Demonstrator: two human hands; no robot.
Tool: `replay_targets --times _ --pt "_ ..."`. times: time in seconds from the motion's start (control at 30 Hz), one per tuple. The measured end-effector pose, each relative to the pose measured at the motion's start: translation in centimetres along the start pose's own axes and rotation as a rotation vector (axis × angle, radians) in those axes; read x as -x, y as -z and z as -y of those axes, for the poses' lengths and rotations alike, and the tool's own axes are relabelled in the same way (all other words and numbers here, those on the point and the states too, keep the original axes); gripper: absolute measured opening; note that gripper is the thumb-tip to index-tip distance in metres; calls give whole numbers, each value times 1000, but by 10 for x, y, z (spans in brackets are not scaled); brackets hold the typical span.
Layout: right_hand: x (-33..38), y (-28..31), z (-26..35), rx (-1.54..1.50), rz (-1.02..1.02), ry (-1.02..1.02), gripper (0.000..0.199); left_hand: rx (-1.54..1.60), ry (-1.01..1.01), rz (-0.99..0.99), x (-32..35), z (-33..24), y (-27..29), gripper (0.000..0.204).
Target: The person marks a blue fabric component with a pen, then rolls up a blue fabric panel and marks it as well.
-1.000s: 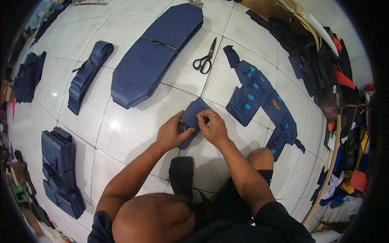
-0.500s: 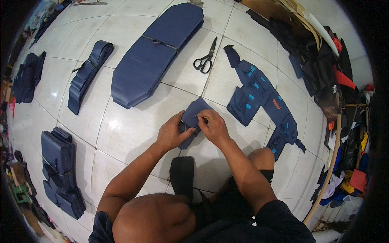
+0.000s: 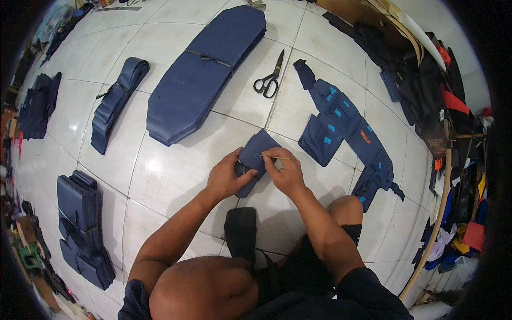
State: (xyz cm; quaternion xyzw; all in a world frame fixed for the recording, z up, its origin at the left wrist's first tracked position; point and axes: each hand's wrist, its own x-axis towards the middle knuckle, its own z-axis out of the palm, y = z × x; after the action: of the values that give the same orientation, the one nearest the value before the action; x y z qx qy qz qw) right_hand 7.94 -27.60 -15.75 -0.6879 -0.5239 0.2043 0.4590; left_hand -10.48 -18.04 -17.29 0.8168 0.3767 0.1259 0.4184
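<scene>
A small stack of navy fabric pieces [image 3: 260, 146], tied round with a dark strip, is in front of me at the middle of the view. My left hand [image 3: 228, 173] is wrapped round its left side, thumb across the front. Pinched in my right hand [image 3: 285, 170] is a thin yellowish pen [image 3: 278, 157], its tip on the top piece, where a small pale mark shows. Black-handled scissors [image 3: 269, 77] lie beyond my hands. To the right, a navy panel [image 3: 349, 120] with blue tabs and an orange label is spread out on the floor.
A large tied stack of navy panels [image 3: 205, 74] lies at the far middle. Leftward are a folded navy strip bundle [image 3: 118, 104], another tied stack [image 3: 80, 205] and dark cloth pieces [image 3: 38, 106]. Heaped fabric [image 3: 421, 90] and a curved wooden edge [image 3: 440, 213] line the right side.
My right hand has shifted slightly right and down, and the pen lies flatter, with more of it showing. The pale mark on the fabric looks longer. My left hand keeps its hold.
</scene>
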Motion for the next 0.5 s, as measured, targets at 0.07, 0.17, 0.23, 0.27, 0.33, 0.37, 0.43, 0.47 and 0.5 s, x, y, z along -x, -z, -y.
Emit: replay_targets --times 0.07,0.17,0.23,0.27,0.33,0.37,0.43,0.47,0.5 --pt "-4 -3 0 -3 12 92 13 3 2 1 0 0 -1 77" --pt "-7 -3 -3 22 58 92 12 18 32 42 1 -2 1 83" --pt "-7 -3 -4 44 59 113 12 17 31 48 0 -3 2 85" --pt "-6 -3 -4 55 60 123 12 8 15 35 0 -3 2 85" --pt "-6 -5 -4 63 56 147 13 -4 3 22 1 -2 1 85" --pt "-7 -5 -5 68 52 159 13 -7 5 23 0 -1 1 85" --pt "-7 -6 -7 77 63 154 15 -13 4 21 0 -1 -1 85" --pt "-7 -7 -7 79 70 151 16 -17 3 19 1 0 0 85" --pt "-8 -6 -6 81 87 147 15 -21 3 16 1 0 0 85"
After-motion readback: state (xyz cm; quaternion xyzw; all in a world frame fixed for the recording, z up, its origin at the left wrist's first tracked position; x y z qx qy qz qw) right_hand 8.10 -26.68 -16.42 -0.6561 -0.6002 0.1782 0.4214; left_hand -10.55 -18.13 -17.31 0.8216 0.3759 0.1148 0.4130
